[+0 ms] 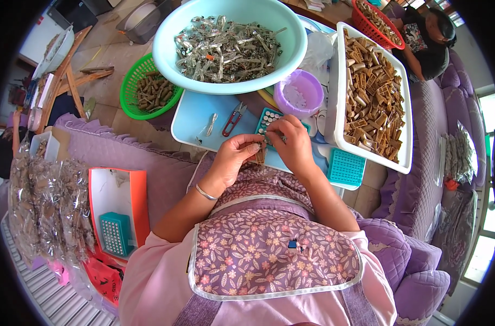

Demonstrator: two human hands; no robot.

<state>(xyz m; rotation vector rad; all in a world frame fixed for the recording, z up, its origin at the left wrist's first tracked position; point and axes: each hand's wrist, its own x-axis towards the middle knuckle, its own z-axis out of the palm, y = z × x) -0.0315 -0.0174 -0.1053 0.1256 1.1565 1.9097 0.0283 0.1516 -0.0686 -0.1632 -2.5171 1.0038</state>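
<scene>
My left hand [231, 160] is closed on a small brown plastic piece [259, 156], held just over my lap at the table's near edge. Against it, the fingers of my right hand [292, 142] are pinched together; what they grip is too small and hidden to name. Partly behind my right hand lies a teal rack [265, 126] with round white pieces in its holes. Red-handled thread snips [235, 119] rest on the light blue tabletop [190, 117], beside a small clear plastic packet [211, 125].
A big pale blue basin [166, 51] holds many clear packets. Left of it stands a green basket [129, 89] of brown pieces. A purple bowl [282, 103], white tray [340, 98] and teal rack [346, 165] are to the right. Other people sit at the far right and far left.
</scene>
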